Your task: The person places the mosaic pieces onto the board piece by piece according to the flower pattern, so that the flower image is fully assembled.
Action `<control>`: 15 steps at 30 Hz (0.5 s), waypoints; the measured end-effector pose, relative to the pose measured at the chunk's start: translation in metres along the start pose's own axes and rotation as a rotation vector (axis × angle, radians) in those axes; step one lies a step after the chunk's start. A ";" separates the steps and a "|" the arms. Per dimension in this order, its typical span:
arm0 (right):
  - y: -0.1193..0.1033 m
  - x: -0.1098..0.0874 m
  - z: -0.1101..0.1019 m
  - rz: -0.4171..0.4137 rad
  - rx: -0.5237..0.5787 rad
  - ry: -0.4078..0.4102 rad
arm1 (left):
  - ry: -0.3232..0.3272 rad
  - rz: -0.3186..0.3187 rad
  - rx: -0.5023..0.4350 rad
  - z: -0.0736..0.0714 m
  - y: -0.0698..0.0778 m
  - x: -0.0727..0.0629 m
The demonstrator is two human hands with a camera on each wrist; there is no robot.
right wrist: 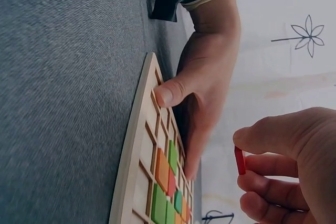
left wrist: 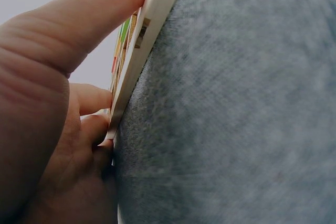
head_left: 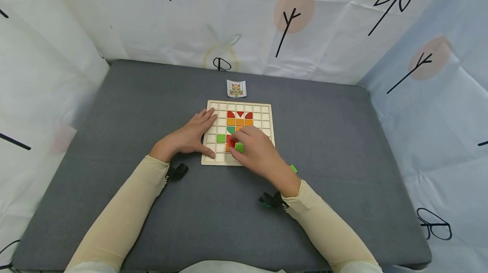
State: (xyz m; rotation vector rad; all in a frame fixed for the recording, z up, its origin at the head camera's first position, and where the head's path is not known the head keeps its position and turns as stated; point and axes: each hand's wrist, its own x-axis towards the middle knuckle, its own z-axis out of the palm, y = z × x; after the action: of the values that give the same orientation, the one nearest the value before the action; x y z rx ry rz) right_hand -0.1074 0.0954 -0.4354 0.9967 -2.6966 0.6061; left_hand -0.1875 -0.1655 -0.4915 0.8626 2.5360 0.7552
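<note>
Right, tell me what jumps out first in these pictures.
The wooden grid board in the middle of the grey table catches the eye, with its red, orange and green tiles forming a picture. The left hand lies flat on the board's left edge, while the right hand pinches a thin red tile just above it. A small pattern card lies beyond the board.
</note>
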 end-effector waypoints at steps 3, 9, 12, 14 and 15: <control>-0.001 0.007 0.007 0.006 -0.005 -0.009 | 0.000 -0.001 -0.002 0.000 -0.001 -0.001; -0.002 0.018 0.021 0.029 -0.029 -0.055 | 0.001 0.004 0.007 0.002 -0.002 0.000; -0.003 0.022 0.027 0.052 -0.037 -0.081 | 0.005 0.014 0.011 0.001 -0.002 0.000; -0.003 0.024 0.031 0.062 -0.051 -0.095 | 0.007 0.017 0.012 0.001 -0.002 0.000; -0.003 0.025 0.033 0.066 -0.058 -0.102 | 0.008 0.018 0.012 0.000 -0.002 0.000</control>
State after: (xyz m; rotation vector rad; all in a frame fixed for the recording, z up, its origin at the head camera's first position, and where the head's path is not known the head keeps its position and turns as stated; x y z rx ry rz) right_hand -0.1260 0.0646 -0.4562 0.9525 -2.8285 0.4978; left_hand -0.1879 -0.1670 -0.4928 0.8890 2.5449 0.7515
